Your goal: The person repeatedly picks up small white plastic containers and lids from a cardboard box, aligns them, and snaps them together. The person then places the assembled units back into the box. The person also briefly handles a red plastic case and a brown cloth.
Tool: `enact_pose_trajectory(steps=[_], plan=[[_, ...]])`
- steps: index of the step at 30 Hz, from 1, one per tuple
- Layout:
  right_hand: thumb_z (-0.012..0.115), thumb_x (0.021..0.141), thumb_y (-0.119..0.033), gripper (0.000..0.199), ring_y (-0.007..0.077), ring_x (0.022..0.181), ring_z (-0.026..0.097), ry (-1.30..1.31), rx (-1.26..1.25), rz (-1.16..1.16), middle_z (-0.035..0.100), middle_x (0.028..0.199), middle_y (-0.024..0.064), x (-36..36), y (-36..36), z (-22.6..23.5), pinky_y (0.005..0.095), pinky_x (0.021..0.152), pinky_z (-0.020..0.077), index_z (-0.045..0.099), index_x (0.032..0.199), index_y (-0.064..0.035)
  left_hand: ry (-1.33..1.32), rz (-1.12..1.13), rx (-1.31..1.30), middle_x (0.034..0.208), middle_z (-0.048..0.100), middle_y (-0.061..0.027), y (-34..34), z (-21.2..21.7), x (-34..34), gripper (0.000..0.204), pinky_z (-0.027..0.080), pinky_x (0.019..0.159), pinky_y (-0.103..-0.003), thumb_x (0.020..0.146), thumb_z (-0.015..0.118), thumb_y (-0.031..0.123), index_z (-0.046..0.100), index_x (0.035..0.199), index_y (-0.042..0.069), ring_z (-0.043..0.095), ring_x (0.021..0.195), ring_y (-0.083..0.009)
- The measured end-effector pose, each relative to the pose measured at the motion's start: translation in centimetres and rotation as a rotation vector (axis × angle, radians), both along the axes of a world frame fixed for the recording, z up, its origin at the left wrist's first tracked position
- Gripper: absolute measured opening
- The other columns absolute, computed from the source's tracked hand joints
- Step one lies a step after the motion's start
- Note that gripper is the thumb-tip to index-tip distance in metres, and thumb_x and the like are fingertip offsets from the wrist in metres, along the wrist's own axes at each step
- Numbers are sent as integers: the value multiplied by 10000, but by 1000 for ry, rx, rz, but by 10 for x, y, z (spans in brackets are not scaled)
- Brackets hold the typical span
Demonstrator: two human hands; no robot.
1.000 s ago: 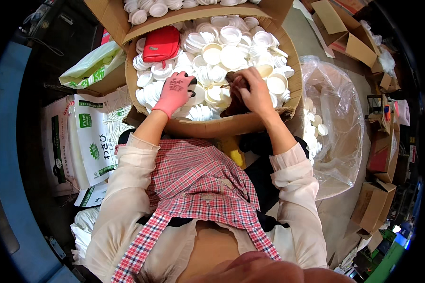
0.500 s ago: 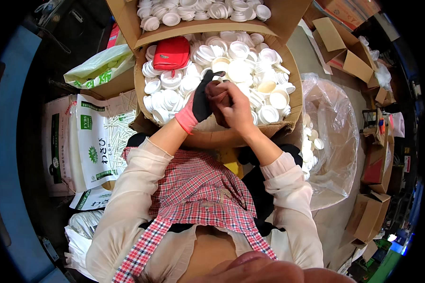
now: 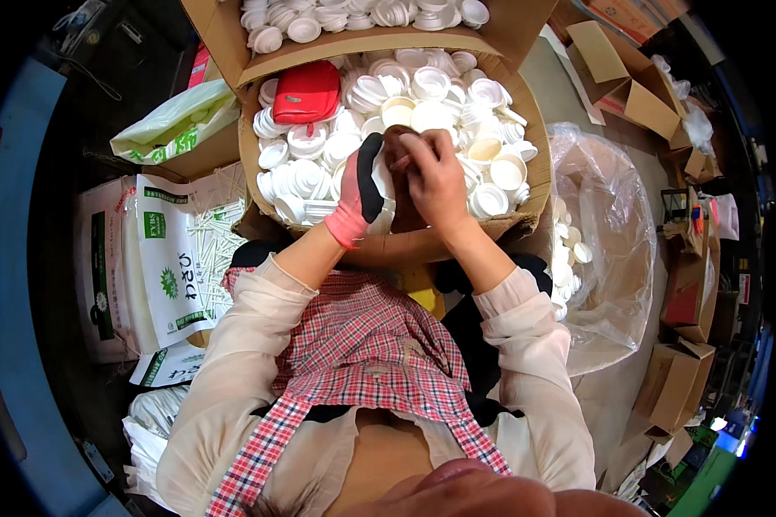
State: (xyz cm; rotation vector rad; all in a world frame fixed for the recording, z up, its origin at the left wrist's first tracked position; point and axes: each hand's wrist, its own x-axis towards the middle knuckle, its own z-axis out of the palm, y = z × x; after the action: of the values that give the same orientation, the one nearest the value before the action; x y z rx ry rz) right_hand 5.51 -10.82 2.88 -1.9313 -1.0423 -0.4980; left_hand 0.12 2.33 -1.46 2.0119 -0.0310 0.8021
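In front of me, over the near part of a cardboard box of white plastic lids, my two hands meet around a limp brown thing (image 3: 403, 202) whose kind I cannot make out. My left hand (image 3: 362, 185), in a pink and black glove, holds it from the left, its fingers partly hidden. With bare, bent fingers my right hand (image 3: 434, 177) grips its upper part. White lids (image 3: 435, 116) lie heaped beyond and around my hands. A red zipped pouch (image 3: 306, 92) rests on the heap at the far left.
The cardboard box (image 3: 535, 112) has raised flaps, and more lids lie behind it. To its right stands a clear plastic bag (image 3: 608, 258) with lids inside. White sticks (image 3: 215, 241) lie on printed packaging (image 3: 168, 258) at left. Open cartons (image 3: 651, 112) line the right side.
My hands have drawn slightly apart, and more of the brown thing now hangs between them. My right fingers have shifted along its upper part. The view has tilted slightly.
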Motion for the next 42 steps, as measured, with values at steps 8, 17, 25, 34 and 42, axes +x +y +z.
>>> enact_pose_trajectory(steps=[8,17,25,34,42], plan=[[674,848,-114,169,161,649,534,682,61,-149,584,710,75,11,-6,-21,300,633,444,604,949,2,-177,131,67,1023,631,-151,1,-5,20,398,485,830,-392,732,688,137,590,1101,25,616,935,-354],[658,808,-18,121,138,809,623,836,294,14,677,855,71,42,-51,-41,285,751,489,610,919,-8,330,224,111,1201,574,-212,69,-3,58,441,403,995,-406,851,631,283,563,1192,12,521,1128,-358],[647,745,20,204,261,834,603,601,-72,157,600,882,110,28,-54,-23,317,779,472,610,939,-29,856,125,877,1195,519,-159,61,-19,13,443,420,938,-457,730,735,317,637,1125,140,483,1131,-360],[663,696,23,426,320,837,619,106,-76,204,528,1006,116,9,-17,-30,404,690,522,623,1092,-128,41,-254,-160,951,670,-61,54,-26,-2,211,504,834,-308,776,705,110,674,973,43,643,892,-164],[583,682,98,455,247,822,652,1,-93,397,561,1039,112,-16,6,-24,331,698,536,657,1090,-88,464,-780,-1737,1090,617,-216,40,-3,11,657,544,768,-434,958,325,546,531,1192,-32,632,929,-344]])
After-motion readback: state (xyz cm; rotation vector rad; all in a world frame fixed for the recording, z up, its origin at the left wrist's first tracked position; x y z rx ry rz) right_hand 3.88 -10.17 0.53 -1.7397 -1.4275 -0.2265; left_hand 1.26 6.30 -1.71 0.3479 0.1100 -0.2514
